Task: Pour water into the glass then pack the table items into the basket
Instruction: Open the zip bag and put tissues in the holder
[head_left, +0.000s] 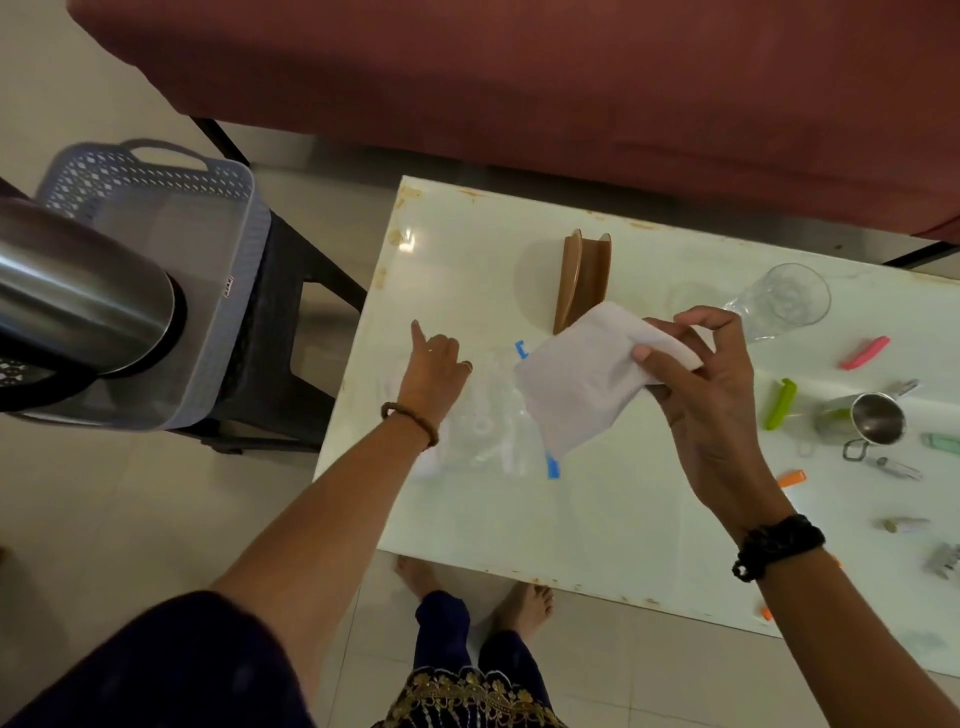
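Basket (218, 270) was seen at 9 o'clock, off the table (597, 519) on a dark stool (280, 332), with a steel vessel (88, 306) over its near corner. Left hand (434, 364) was laid on clear plastic sheeting (483, 421) at table centre — forefinger pointed, other fingers curled, nothing gripped. Right hand (706, 395) was closed in a pinch on a white cloth (576, 379) — judged light, limp, best taken at an edge. Brown plates (582, 280) at 12 o'clock were judged stiff. Glass (779, 306) at 2 o'clock, apparently empty, was judged fragile and slippery — best gripped round the body.
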